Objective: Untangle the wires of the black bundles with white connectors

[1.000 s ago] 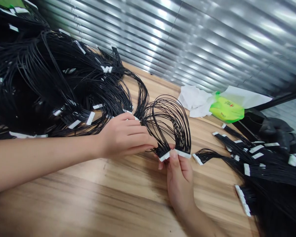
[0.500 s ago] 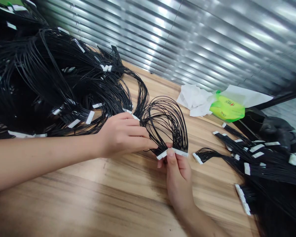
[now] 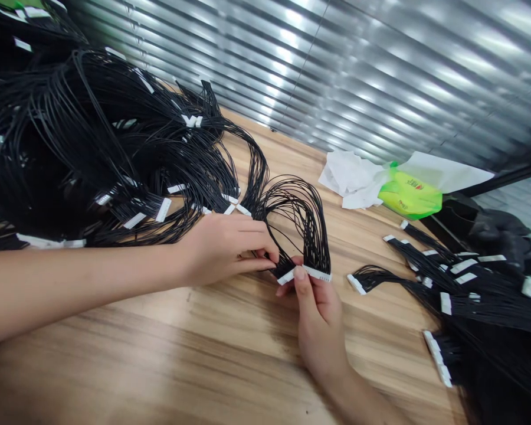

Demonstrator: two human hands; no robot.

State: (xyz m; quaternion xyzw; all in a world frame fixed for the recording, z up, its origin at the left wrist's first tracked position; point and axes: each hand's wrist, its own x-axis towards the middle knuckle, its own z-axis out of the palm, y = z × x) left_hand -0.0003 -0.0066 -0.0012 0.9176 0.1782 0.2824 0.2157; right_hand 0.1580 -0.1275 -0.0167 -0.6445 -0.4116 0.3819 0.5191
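Wire loop (image 3: 316, 230) drawn narrower — black, many-stranded, white connectors (image 3: 317, 273) below

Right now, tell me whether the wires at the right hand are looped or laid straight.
Looped: the black wires curve in an arch away from the white connectors pinched in the right hand.

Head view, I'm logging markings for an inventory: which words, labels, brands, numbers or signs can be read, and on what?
No text can be read for certain.
Yellow-green plastic packet: print with a red mark, too blurred to read.
White wire connectors in the right hand: tiny dark marks, too small to tell whether they are lettering.
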